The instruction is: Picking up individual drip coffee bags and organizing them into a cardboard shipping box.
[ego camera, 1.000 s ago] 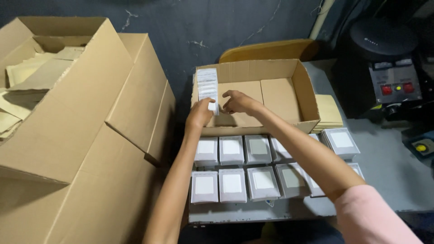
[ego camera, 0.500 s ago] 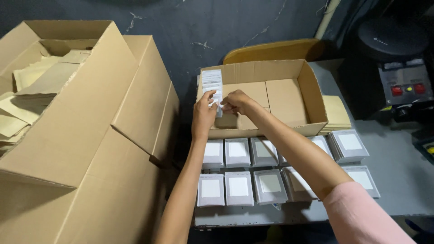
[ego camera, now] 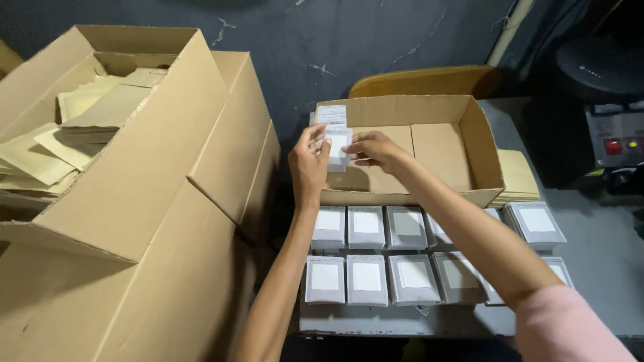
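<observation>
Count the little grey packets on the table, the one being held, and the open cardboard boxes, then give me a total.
Table packets, a few partly under the right arm: 12
Held packet, between left hand and right hand: 1
Open cardboard boxes, large box and small box: 2
Total: 15

Packets (ego camera: 367, 258) lie before open box (ego camera: 446, 194).

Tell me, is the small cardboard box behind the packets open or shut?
Open: the small cardboard box has its flaps raised, and its brown floor shows.
</observation>
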